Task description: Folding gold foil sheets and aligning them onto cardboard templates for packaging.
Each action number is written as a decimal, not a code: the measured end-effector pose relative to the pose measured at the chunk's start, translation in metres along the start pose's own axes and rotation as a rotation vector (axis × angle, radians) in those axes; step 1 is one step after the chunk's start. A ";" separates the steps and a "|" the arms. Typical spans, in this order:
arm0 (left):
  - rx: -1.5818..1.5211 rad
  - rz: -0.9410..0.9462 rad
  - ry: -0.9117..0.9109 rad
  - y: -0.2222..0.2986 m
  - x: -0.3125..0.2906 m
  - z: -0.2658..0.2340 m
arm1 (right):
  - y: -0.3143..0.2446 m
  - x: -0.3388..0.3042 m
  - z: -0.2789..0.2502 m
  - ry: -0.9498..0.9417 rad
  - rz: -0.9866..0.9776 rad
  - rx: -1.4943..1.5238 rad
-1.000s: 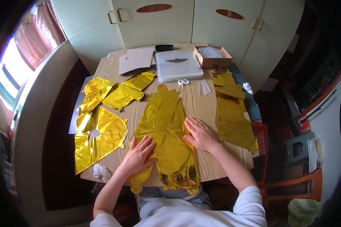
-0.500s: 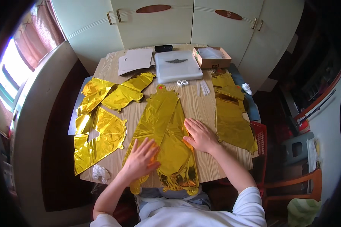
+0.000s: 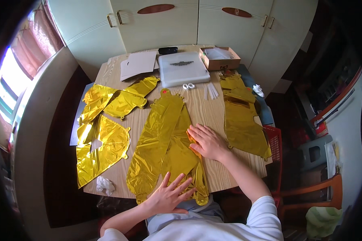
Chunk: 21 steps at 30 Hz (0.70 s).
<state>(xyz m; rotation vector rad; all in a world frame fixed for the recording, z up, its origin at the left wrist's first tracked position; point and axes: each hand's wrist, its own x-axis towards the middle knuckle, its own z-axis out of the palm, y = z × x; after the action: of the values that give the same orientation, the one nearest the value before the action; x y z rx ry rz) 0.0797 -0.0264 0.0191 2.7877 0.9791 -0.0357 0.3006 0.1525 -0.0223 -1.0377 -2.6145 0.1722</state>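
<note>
A flat gold foil balloon point(image 3: 161, 140) lies lengthwise in front of me, with a small red spot at its far tip. Its near end hangs at the table's front edge. Over that near part my left hand point(image 3: 171, 196) is spread, fingers apart and holding nothing. My right hand point(image 3: 207, 141) rests flat along the balloon's right edge, its fingers stretched out over the foil. More gold foil balloons, folded and overlapping, lie to the left point(image 3: 104, 140). Another gold foil balloon point(image 3: 243, 120) is laid out along the right side.
Toward the back of the table point(image 3: 215, 176) are grey cardboard sheets point(image 3: 138, 64), a translucent plastic case point(image 3: 183, 76), a cardboard box point(image 3: 220, 64), two white rings of ribbon point(image 3: 188, 86) and clear strips point(image 3: 210, 91). Crumpled tissue point(image 3: 105, 184) sits front left. A red crate point(image 3: 274, 140) stands beside the table's right edge.
My left hand has moved right and toward me, down to the balloon's near end. My right hand stays at the right edge. The whole view has shifted slightly.
</note>
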 end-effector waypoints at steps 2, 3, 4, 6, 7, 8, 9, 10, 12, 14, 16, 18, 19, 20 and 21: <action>0.008 -0.001 0.004 0.001 0.001 0.000 | 0.000 0.000 0.001 0.009 -0.001 0.008; 0.013 -0.001 0.006 0.001 0.001 0.000 | 0.000 0.000 0.001 0.011 -0.002 0.008; 0.016 -0.004 0.004 0.000 0.001 -0.001 | 0.000 0.000 0.002 0.014 -0.003 0.009; 0.019 -0.007 0.001 0.000 0.001 0.000 | 0.000 0.000 0.000 0.009 -0.006 0.008; 0.020 -0.007 0.001 0.000 0.001 0.000 | 0.000 0.000 -0.001 0.006 -0.007 0.009; 0.021 -0.008 0.001 0.000 0.001 -0.001 | 0.000 0.000 0.001 0.010 -0.007 0.005; 0.022 -0.010 0.002 0.000 0.002 -0.001 | 0.001 -0.001 0.002 0.013 -0.007 0.002; 0.018 -0.012 0.005 0.000 0.002 -0.001 | 0.001 -0.001 0.004 0.016 -0.007 -0.001; 0.008 -0.015 0.011 0.002 0.002 0.001 | 0.002 -0.001 0.004 0.012 -0.005 0.002; 0.002 -0.013 0.038 0.005 0.003 0.002 | 0.002 -0.001 0.004 0.013 -0.009 0.006; 0.003 -0.018 0.062 0.009 0.002 0.001 | 0.001 -0.001 0.004 0.022 -0.016 0.012; 0.011 -0.028 0.083 0.014 0.001 -0.003 | 0.000 0.000 0.002 0.027 -0.017 0.016; 0.031 -0.016 0.100 0.015 0.001 -0.001 | 0.000 0.000 0.002 0.029 -0.017 0.019; 0.051 -0.004 0.117 0.018 0.001 0.002 | 0.001 0.000 0.003 0.036 -0.019 0.015; 0.071 0.007 0.133 0.020 0.002 0.004 | 0.002 -0.001 0.005 0.043 -0.021 0.011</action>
<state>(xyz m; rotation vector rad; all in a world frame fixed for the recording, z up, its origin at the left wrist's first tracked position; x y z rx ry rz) 0.0937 -0.0413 0.0184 2.8905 1.0165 0.1202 0.3011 0.1537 -0.0279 -0.9994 -2.5823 0.1580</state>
